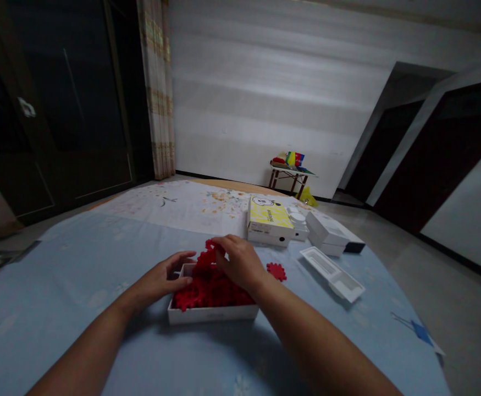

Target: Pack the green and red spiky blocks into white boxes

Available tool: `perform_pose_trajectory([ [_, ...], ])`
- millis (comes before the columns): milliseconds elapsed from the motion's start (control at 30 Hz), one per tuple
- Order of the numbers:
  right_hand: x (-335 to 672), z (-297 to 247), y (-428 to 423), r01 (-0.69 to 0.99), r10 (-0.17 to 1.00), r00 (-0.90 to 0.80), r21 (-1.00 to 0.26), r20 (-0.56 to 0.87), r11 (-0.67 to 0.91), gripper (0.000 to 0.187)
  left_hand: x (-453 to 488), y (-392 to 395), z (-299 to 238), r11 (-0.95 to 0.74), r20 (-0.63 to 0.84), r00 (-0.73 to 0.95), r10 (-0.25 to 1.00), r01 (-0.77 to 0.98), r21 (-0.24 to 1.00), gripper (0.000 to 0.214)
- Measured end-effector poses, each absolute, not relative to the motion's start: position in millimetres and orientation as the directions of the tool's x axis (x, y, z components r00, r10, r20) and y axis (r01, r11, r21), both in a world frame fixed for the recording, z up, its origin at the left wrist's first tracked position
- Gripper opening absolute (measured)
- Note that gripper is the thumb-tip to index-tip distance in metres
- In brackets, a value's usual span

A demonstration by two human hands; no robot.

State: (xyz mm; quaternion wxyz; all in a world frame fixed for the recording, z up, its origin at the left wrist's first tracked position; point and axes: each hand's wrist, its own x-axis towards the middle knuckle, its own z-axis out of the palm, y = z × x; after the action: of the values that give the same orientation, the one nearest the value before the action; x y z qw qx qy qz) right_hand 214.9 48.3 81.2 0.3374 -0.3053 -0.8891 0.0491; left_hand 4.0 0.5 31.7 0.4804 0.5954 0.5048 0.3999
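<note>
A shallow white box (211, 314) full of red toothed plastic pieces (207, 291) lies on a light blue sheet in front of me. My left hand (164, 278) rests on the box's left rim, fingers curled over the edge and touching the red pieces. My right hand (240, 261) is over the box's far right side, its fingers closed on red pieces (212, 247) that stick up from the pile. One loose red piece (276, 270) lies on the sheet just right of my right hand.
A yellow and white box (268, 220) sits beyond the red pieces, with white boxes (326, 231) and a white open tray (331, 273) to its right. A small table with colourful items (292, 168) stands by the far wall. Dark cabinets line the left.
</note>
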Motion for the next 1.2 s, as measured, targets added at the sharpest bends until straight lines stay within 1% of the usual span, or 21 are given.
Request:
perform_pose_trajectory([
  [100, 203, 78, 42, 0.593, 0.592, -0.619, -0.188, 0.515, 0.783, 0.03, 5, 0, 32, -0.05, 0.013, 0.179, 0.984, 0.201, 0.978, 0.058],
  [200, 200, 76, 39, 0.611, 0.585, -0.656, -0.12, 0.477, 0.782, 0.03, 5, 2, 29, -0.061, 0.033, 0.159, 0.987, 0.179, 0.982, 0.056],
  [333, 199, 78, 35, 0.603, 0.571, -0.686, -0.086, 0.452, 0.793, 0.03, 3, 4, 27, -0.056, 0.037, 0.127, 0.991, 0.149, 0.987, 0.049],
  [433, 198, 80, 32, 0.593, 0.563, -0.694, -0.088, 0.449, 0.8, 0.028, 3, 5, 30, -0.118, 0.111, 0.049, 0.993, 0.206, 0.971, 0.039],
  [533, 197, 81, 32, 0.575, 0.563, -0.693, -0.126, 0.45, 0.809, 0.026, 2, 5, 32, -0.191, 0.198, -0.008, 0.98, 0.238, 0.952, 0.027],
  [600, 200, 81, 35, 0.55, 0.571, -0.68, -0.194, 0.461, 0.812, 0.023, 2, 5, 33, -0.21, 0.221, -0.023, 0.975, 0.238, 0.948, 0.025],
  [767, 211, 86, 46, 0.474, 0.626, -0.592, -0.41, 0.507, 0.78, 0.021, 2, 4, 35, -0.179, 0.203, -0.064, 0.977, 0.268, 0.947, 0.027],
  [867, 215, 89, 47, 0.425, 0.643, -0.575, -0.487, 0.505, 0.763, 0.019, 1, 4, 37, -0.167, 0.198, -0.088, 0.976, 0.272, 0.948, 0.028],
  [967, 214, 89, 46, 0.399, 0.636, -0.615, -0.51, 0.467, 0.762, 0.017, -2, 1, 42, -0.154, 0.196, -0.161, 0.967, 0.243, 0.958, 0.03],
  [1067, 209, 86, 46, 0.404, 0.625, -0.655, -0.502, 0.425, 0.765, 0.016, -8, -2, 46, -0.145, 0.195, -0.254, 0.947, 0.204, 0.968, 0.03],
  [1200, 201, 81, 48, 0.418, 0.625, -0.673, -0.495, 0.395, 0.762, 0.016, -13, -3, 46, -0.16, 0.203, -0.297, 0.933, 0.163, 0.974, 0.029],
])
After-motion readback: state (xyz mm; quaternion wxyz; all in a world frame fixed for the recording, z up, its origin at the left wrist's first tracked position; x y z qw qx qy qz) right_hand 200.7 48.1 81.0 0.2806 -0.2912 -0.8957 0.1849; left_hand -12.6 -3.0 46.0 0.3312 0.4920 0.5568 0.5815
